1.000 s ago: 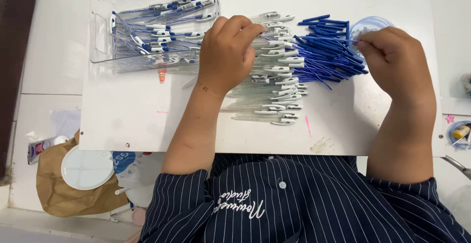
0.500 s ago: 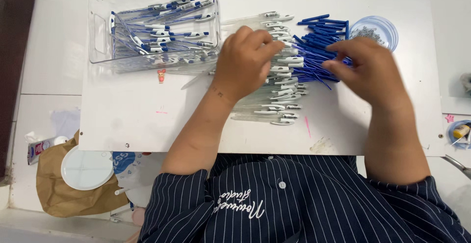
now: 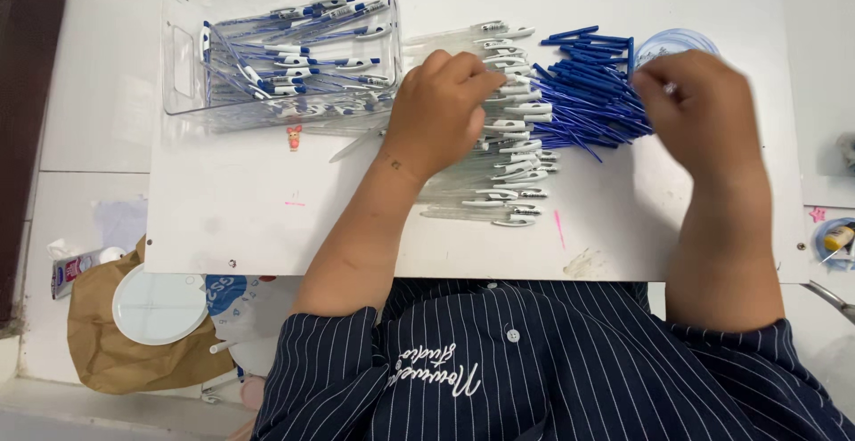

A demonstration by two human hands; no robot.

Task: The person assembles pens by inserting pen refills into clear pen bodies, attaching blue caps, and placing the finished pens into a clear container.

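Observation:
My left hand (image 3: 441, 111) lies curled on a heap of clear pen barrels (image 3: 509, 178) with white clips, its fingertips pinching one barrel at the top of the heap. Just to the right is a pile of blue refills (image 3: 583, 76). My right hand (image 3: 704, 111) hovers, blurred, at the right edge of that pile, fingers bunched beside a small round clear dish (image 3: 681, 42). Whether it holds anything is hidden.
A clear plastic tray (image 3: 183, 67) with several assembled blue-and-white pens stands at the back left of the white board (image 3: 267, 218). A brown paper bag (image 3: 107, 352) and a round white lid (image 3: 160, 303) lie left of my striped shirt. Small clutter sits at the right edge.
My right hand swung left onto the blue refills, then back right to the dish. My left hand shifted slightly right over the clear barrels.

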